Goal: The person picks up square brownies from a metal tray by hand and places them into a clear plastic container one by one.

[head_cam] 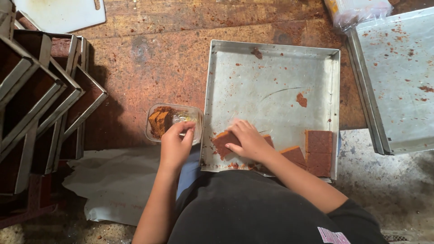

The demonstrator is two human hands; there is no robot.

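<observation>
Fingers of the right hand (246, 140) are pinching a brown cake square (224, 141) in the metal tray (271, 72); left hand (177, 143) is gripping the plastic tub (174, 121)'s rim beside it. Lifting flat probably avoids crumbling.

reddish-brown cake squares (318, 151) in a silver tray (271, 77), clear box (174, 122), rust-stained floor (158, 58), black shirt (253, 212).
</observation>
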